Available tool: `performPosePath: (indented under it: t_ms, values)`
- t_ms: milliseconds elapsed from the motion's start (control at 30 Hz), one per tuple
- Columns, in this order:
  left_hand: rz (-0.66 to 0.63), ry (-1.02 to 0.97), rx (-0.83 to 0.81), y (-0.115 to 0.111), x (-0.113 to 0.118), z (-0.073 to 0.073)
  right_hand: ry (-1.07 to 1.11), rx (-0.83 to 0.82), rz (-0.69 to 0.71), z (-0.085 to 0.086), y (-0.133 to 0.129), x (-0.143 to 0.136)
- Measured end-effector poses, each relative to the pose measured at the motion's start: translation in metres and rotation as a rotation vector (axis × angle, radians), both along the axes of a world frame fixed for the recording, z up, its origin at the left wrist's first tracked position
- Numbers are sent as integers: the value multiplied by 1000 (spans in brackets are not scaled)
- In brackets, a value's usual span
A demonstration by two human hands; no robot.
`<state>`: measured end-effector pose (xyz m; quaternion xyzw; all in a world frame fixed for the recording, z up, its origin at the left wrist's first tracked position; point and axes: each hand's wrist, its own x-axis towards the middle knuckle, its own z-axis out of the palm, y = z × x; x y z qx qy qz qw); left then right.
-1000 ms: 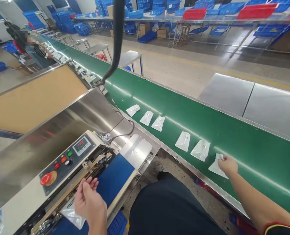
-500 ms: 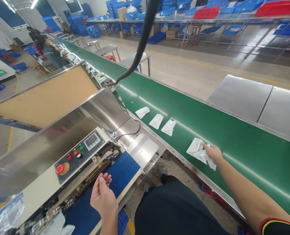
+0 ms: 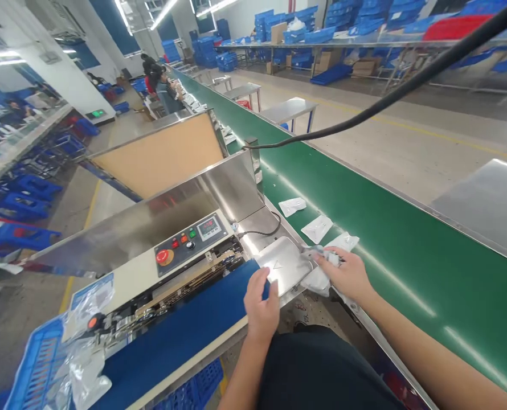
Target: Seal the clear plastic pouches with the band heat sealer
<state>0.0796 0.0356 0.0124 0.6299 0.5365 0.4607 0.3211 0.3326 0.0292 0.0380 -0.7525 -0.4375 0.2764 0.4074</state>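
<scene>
My right hand (image 3: pixel 345 274) is closed around several white plastic pouches (image 3: pixel 317 280), held over the edge between the green conveyor belt (image 3: pixel 411 239) and a metal plate (image 3: pixel 284 259). Beside that plate is my left hand (image 3: pixel 262 304), with thumb and fingers apart and nothing in it. It hovers over the end of the blue belt (image 3: pixel 185 336) of a band sealing machine. Near the right hand, white pouches lie on the green belt: one far pouch (image 3: pixel 293 206), a middle pouch (image 3: pixel 317 229) and a third pouch (image 3: pixel 348 242) partly behind the hand.
The sealer's control panel (image 3: pixel 189 242) has a red stop button (image 3: pixel 164 258). At its far left, white pouches (image 3: pixel 86 378) lie by a blue basket (image 3: pixel 37 364). A black cable (image 3: pixel 364 114) hangs across the view. Another person (image 3: pixel 166 94) works farther along the belt.
My right hand has lifted the pouches off the green belt and brought them left toward the metal plate. My left hand has moved up the blue belt and opened. The view has turned left.
</scene>
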Motion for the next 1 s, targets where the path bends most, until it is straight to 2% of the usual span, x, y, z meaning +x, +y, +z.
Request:
performPosePath:
  t_ms: [67, 133, 233, 333, 433, 567, 667, 833, 1000]
  values:
    - [-53, -70, -10, 9, 13, 3, 135, -9, 221, 17, 11, -34]
    - [-21, -185, -97, 15, 15, 4, 208, -28, 391, 26, 20, -56]
    - [90, -317, -225, 15, 4, 3, 181, -60, 516, 29, 32, -68]
    - [95, -328, -281, 11, -10, -3, 107, -98, 608, 24, 43, -69]
    - [125, -337, -382, 17, -15, -16, 97, -154, 579, 8, 59, -71]
    - [271, -530, -629, 45, -10, -40, 269, -424, 366, -19, 93, -73]
    - [312, -608, -687, 65, -11, -52, 326, -516, 336, -27, 117, -80]
    - [361, -668, -683, 71, -29, -56, 285, -524, 389, -27, 135, -109]
    - [403, -721, -667, 54, -64, -51, 241, -473, 511, -24, 128, -129]
